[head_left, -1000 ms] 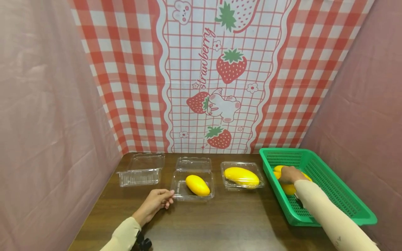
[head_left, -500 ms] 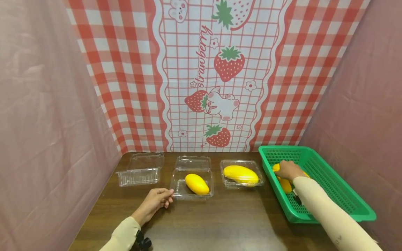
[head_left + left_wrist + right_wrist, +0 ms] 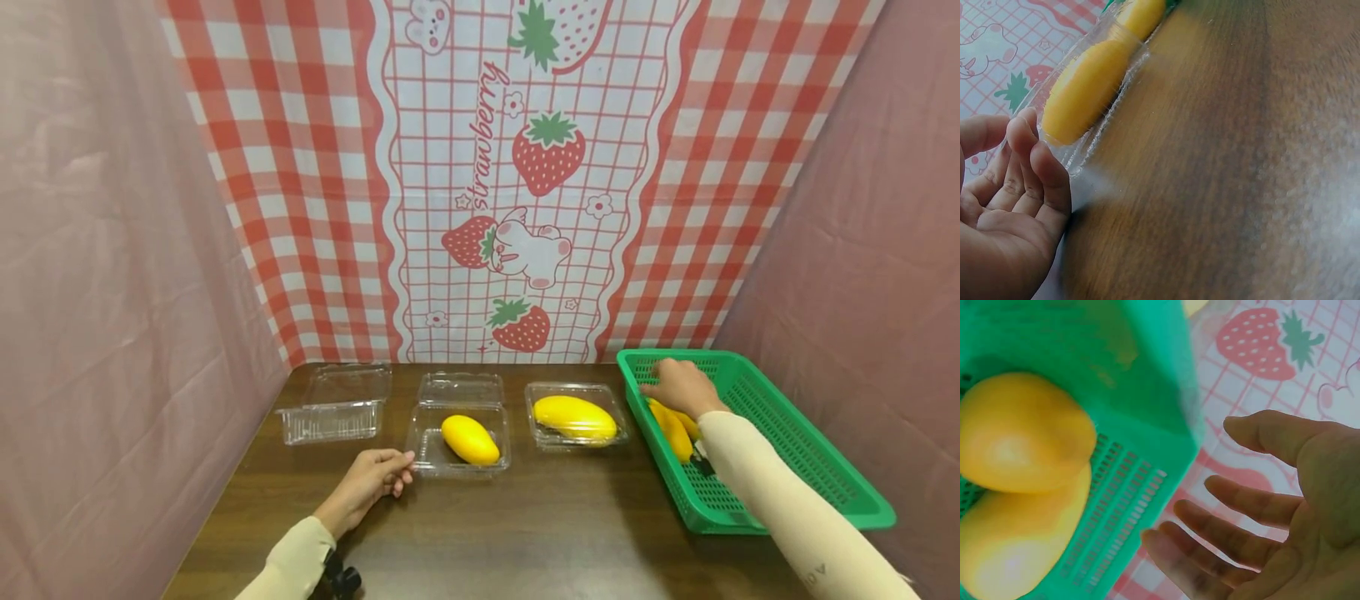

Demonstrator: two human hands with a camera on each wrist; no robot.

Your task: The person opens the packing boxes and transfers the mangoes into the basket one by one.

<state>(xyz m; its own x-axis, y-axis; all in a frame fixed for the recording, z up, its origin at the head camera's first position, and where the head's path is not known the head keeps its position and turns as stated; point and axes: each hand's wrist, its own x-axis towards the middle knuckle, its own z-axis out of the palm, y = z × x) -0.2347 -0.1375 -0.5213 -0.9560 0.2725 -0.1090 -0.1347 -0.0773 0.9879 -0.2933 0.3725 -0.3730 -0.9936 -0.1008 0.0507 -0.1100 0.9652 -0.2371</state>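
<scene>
At the front left corner of a clear plastic clamshell container (image 3: 431, 454), my left hand (image 3: 367, 483) pinches the rim between thumb and fingers. A yellow mango (image 3: 470, 440) lies inside it, and the lid stands open behind. My right hand (image 3: 681, 387) is over the far left part of the green basket (image 3: 817, 492). In the right wrist view its fingers (image 3: 1241, 500) are spread and hold nothing. Below it, yellow mangoes (image 3: 1022, 431) lie in the basket, partly hidden by the hand and sleeve in the head view.
Right of the middle container is a closed clamshell (image 3: 540, 442) with a mango (image 3: 575, 417) in it. On the left stands another clear clamshell (image 3: 332, 423) with its lid up. The wooden table (image 3: 480, 542) meets a checked strawberry cloth (image 3: 337, 275) at the back.
My right hand has risen and moved toward the back of the basket, off the mangoes, which now show more. My left hand stays at the container's corner.
</scene>
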